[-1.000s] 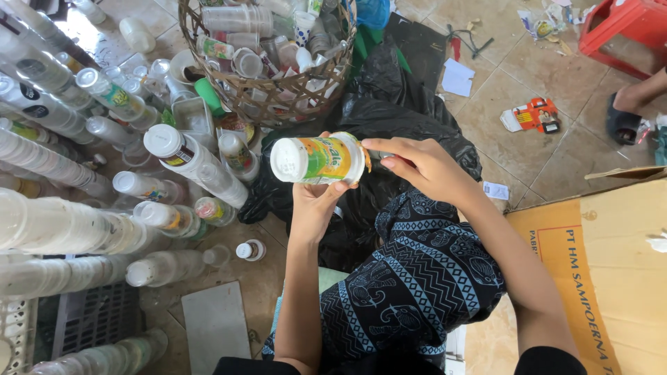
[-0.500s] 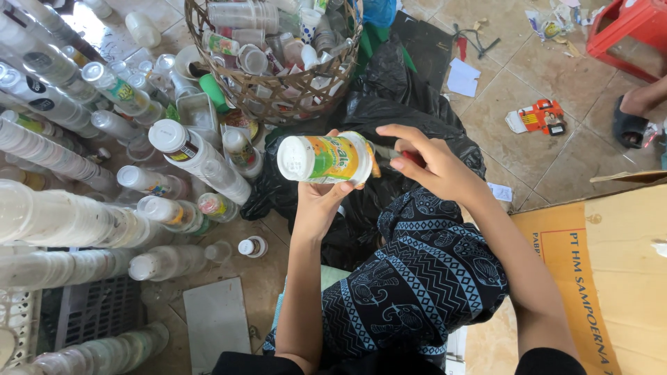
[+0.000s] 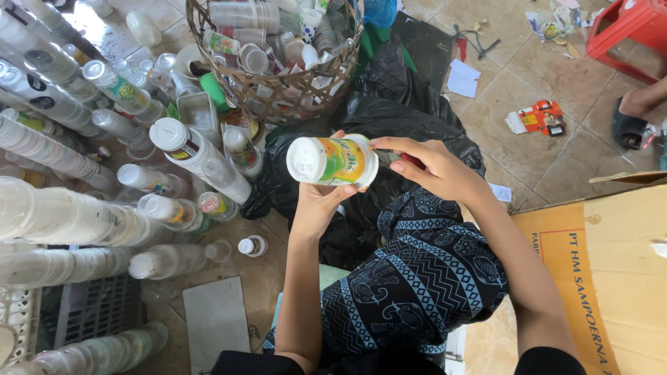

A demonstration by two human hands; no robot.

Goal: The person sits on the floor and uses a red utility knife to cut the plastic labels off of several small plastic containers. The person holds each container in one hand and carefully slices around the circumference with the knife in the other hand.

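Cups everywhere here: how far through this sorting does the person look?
Done: long nested stacks of cups lie in rows at the left. In hand: the left hand holds a green-labelled cup from below, while the right hand has its fingers at the cup's rim. Left: the basket is full of loose cups, and a black bag lies beside it.
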